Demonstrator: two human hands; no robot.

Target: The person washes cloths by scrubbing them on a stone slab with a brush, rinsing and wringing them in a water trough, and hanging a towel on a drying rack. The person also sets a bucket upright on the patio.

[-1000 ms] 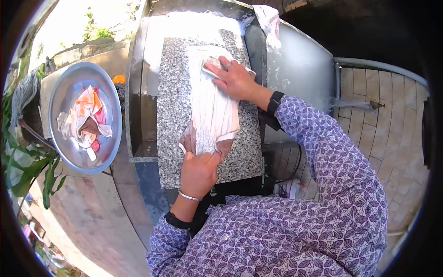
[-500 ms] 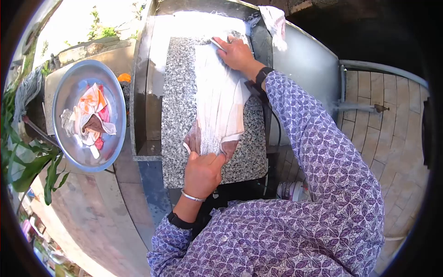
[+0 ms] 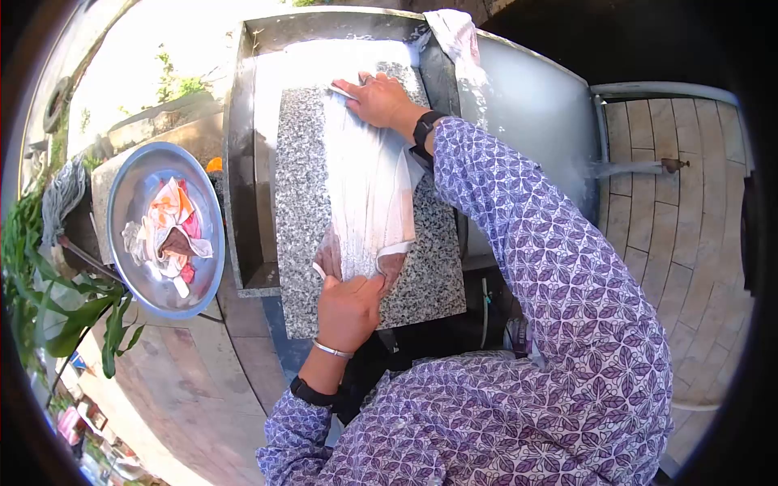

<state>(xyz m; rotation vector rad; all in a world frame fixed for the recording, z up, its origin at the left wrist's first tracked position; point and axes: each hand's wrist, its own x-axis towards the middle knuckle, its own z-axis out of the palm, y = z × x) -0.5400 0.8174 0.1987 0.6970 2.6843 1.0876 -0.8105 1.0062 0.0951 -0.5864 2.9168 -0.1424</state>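
A wet white and pinkish cloth (image 3: pixel 369 194) with brown parts at its near end lies spread lengthwise on a speckled granite slab (image 3: pixel 301 202). My left hand (image 3: pixel 348 312) is closed on the cloth's near end, by the slab's front edge. At the far end of the cloth, my right hand (image 3: pixel 377 99) rests with its fingers bent round something pale and flat; most of that thing is hidden under the palm, so I cannot make out what it is.
On the left stands a metal basin (image 3: pixel 138 283) holding several crumpled cloths (image 3: pixel 170 231). A stone trough wall (image 3: pixel 235 162) borders the slab. Another cloth (image 3: pixel 455 36) hangs over the trough's rim. At the right, water runs from a tap (image 3: pixel 673 165). Leafy plants (image 3: pixel 77 312) stand at left.
My right hand has slid away from me along the cloth, then to the left at its far end. My left hand keeps its hold on the near end. The view has shifted slightly.
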